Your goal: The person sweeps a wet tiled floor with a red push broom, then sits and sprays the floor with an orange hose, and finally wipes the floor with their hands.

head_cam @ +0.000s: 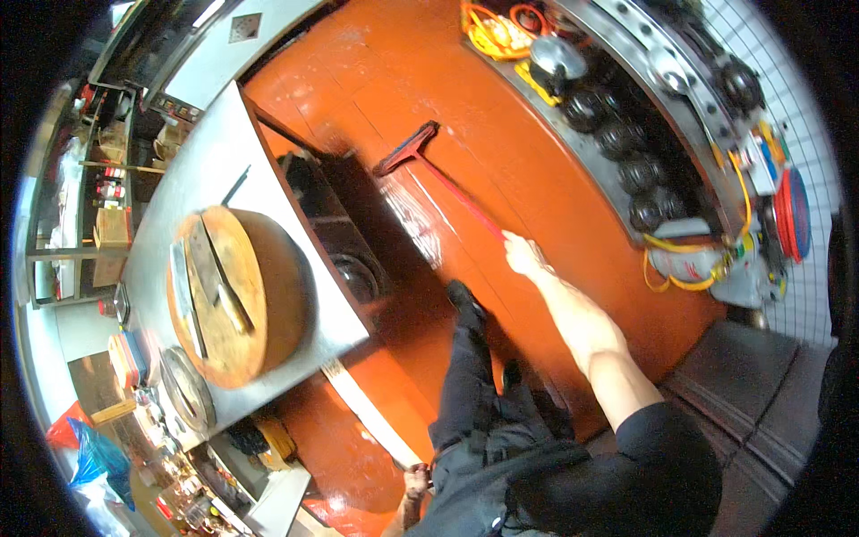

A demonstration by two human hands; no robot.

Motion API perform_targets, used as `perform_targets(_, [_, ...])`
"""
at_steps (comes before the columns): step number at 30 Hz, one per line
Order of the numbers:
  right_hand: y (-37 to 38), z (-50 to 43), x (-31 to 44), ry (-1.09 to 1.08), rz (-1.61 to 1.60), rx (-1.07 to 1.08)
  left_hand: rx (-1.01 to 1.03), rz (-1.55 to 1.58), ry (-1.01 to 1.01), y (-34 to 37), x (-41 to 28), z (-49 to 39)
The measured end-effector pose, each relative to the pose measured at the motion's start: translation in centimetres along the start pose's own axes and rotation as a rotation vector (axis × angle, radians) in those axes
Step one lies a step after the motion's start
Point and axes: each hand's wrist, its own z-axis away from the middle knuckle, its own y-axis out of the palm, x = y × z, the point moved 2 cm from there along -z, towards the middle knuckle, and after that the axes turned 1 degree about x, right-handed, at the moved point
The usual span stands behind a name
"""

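Observation:
My right hand [523,254] grips the red handle of a floor squeegee [416,151]. Its red head with a dark blade rests on the wet orange floor [537,181], ahead of my feet. Low in the picture, beside my dark trousers, my left hand [416,480] is closed at the near end of a long, flat whitish piece [369,416]. That piece slants up to the corner of the metal table; its kind cannot be told.
A steel table [339,319] on the left bears a thick round wooden chopping block [251,356] with a cleaver [211,262] and another knife [181,275]. Dark burners [641,173] line the right side, near a gas cylinder [681,265] and yellow hose [746,201]. Shelves [80,254] stand far left.

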Motion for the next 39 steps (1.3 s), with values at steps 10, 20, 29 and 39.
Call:
perform_targets(10, [-8.5, 11.9, -1.1, 0.221, -0.081, 0.119, -0.14, 0.045, 0.012, 1.9, -13.8, -0.2])
perform_targets(20, [-11.6, -12.3, 6.9, -0.177, 0.114, 0.192, -0.135, 0.097, 0.101, 5.9, -34.7, -10.5])
perform_targets(29, [-18.0, -47.2, 18.4, -0.196, 0.054, 0.243, -0.214, 0.054, 0.035, 16.4, -47.9, -7.6])
perform_targets(39, [-44.0, -26.2, 0.8, 0.086, 0.132, 0.588, -0.221, 0.09, -0.021, 22.0, -57.5, -11.8])
